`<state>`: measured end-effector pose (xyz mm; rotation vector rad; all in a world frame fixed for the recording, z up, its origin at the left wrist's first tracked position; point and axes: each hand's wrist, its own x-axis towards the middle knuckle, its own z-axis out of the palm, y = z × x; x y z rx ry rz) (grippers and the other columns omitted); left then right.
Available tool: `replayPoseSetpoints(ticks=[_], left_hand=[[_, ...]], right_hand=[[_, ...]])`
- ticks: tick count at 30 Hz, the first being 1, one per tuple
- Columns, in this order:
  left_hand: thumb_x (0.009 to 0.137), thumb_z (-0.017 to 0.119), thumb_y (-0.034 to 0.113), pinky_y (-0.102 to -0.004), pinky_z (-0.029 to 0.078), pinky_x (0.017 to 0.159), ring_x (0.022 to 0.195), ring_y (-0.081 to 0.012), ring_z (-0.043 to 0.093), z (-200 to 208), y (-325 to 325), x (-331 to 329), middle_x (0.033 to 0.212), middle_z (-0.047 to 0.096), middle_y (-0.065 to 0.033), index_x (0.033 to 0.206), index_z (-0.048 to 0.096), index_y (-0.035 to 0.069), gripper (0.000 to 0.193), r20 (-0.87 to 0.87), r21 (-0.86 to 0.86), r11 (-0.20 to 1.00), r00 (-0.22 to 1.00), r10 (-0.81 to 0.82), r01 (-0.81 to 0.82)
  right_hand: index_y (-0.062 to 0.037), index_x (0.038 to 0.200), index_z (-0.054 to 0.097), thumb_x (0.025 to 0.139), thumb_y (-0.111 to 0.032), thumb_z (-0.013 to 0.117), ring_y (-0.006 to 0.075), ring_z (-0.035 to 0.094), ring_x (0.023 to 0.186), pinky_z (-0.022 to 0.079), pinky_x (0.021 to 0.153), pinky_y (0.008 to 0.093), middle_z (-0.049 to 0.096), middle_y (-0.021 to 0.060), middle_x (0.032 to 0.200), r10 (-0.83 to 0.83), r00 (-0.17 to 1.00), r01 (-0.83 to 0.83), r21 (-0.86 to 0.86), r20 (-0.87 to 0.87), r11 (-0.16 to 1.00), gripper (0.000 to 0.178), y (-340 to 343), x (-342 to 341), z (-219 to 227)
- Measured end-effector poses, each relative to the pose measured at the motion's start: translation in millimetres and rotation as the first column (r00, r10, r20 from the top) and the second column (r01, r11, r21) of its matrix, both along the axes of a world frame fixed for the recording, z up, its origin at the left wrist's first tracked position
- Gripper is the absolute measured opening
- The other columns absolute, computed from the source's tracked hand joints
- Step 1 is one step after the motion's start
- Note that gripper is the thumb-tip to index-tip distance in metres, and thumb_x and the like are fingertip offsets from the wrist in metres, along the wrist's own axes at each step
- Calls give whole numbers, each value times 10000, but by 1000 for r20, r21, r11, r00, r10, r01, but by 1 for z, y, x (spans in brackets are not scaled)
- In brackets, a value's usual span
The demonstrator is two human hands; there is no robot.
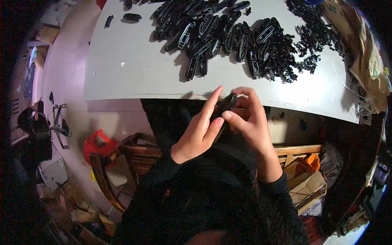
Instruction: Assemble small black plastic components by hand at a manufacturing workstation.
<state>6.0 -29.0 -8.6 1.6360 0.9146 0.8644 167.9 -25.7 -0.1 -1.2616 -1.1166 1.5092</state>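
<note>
Just off the table's front edge, a small dark black plastic part (pixel 229 103) is held between my two hands. My right hand (pixel 254 124) grips it with the thumb pressed on its near side and the fingers curled behind. My left hand (pixel 199 131) supports the same part from the left, its thumb against it and its index finger stretched out alongside. The palms hide much of the part, so its full shape cannot be made out. Beyond the hands, a heap of long black plastic pieces (pixel 208 36) lies on the white table (pixel 130 79).
Small black clips (pixel 281 61) are piled at the right of the heap. Two loose black pieces (pixel 132 17) lie at the far left. A brown paper sack (pixel 367 65) borders the table's right. Behind me stand a wooden chair (pixel 141 151) and a red bag (pixel 99 147).
</note>
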Motion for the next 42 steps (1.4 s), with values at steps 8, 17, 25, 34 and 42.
replayPoseSetpoints(ticks=[8,17,25,34,42], left_hand=[[942,380,154,-360,261,1037,1294,-344,307,-8,-8,6,1388,289,-254,1379,172,-58,528,-33,56,994,994,101,-99],[937,375,150,-358,290,1021,1272,-336,348,-3,-10,9,1383,308,-246,1367,200,-69,514,70,-6,998,995,67,-67],[907,417,121,-377,351,969,1218,-333,422,-3,-22,0,1356,367,-226,1380,225,-23,531,52,-247,969,998,34,-20],[777,607,70,-331,417,775,905,-232,505,-20,50,-22,915,502,-117,1253,408,35,516,-377,468,806,743,552,-362],[845,487,20,-325,442,650,708,-178,514,-25,56,-43,873,538,-125,1326,338,30,503,-367,245,875,796,482,-417]], right_hand=[[-22,871,492,831,-176,654,41,454,493,346,420,179,525,-4,625,-10,988,13,-21,153,1000,227,-12,-3,-13],[-11,862,522,856,-118,611,40,452,541,355,474,178,512,-19,646,-198,976,204,60,-86,977,140,-16,-22,-16],[-34,908,500,835,-132,640,24,417,560,333,480,179,484,-45,681,-3,983,-28,-171,-182,985,186,-18,-6,-15],[-7,901,566,811,-89,640,107,559,641,445,534,260,588,62,766,-456,669,289,360,587,887,142,31,59,-20],[2,872,570,772,-38,638,185,572,629,456,537,274,584,95,811,-483,402,47,509,778,860,127,54,72,-41]])
